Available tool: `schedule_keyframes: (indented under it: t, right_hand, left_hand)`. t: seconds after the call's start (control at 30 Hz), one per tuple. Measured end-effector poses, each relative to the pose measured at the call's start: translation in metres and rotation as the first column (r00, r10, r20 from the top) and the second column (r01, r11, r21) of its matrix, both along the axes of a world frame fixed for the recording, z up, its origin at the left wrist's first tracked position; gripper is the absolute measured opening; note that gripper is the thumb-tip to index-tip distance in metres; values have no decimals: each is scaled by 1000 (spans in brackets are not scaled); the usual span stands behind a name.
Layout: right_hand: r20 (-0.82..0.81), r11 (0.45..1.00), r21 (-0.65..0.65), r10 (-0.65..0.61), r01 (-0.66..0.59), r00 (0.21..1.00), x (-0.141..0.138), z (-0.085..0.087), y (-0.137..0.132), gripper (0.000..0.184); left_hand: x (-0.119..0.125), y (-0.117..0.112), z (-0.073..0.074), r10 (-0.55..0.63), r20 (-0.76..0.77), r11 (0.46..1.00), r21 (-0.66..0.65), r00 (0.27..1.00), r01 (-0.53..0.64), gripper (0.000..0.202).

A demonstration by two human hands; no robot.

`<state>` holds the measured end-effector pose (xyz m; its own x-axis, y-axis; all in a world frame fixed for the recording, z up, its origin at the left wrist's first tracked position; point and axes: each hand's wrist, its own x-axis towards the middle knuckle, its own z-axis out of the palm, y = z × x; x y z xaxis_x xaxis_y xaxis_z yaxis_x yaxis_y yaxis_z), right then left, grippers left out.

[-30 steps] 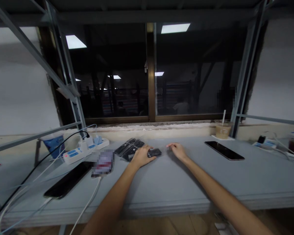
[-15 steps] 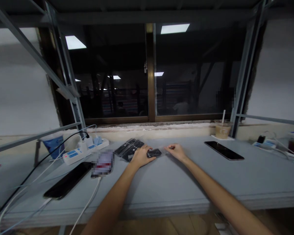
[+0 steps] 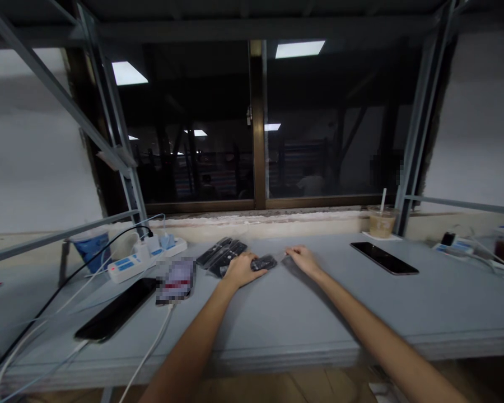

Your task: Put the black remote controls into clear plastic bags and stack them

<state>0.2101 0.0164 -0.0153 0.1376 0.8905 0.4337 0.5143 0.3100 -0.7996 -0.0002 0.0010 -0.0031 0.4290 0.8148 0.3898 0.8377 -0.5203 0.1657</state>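
The front edge of the grey table ran nearest to me, with a white cable hanging over it on my left. Beside that cable lay a dark-screened phone with a lead in its near end, and just past it a device with a pixelated screen, where the white cable ended. Farther in, my left hand rested palm down, fingers loosely bent, against a small dark packet lying flat on the table; I could not tell whether I gripped it or only steadied it. My right hand was just right of that packet and apart from it, thumb and fingertips drawn narrowly together, though I could not tell whether they pinched anything. More dark packets in clear wrapping lay overlapping just left of my left hand. Well to the right lay another dark phone. Beyond, a white power strip with plugs lay near a blue container on the left, and a drink cup with a straw stood at the far right, before the dark window.
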Motion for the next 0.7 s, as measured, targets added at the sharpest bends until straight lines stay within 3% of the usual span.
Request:
schedule_keyframes:
  t: [0.23,0.7]
  right_hand:
    - [-164,996,-86,-4,-10,986,4,0,4,35]
    - [-288,970,-168,119,-173,950,-1,3,-5,29]
  left_hand:
    - [1,-1,0,-22,-7,999,36,1000,23,37]
    - [7,-12,9,20,38,1000,16,999,-20,32]
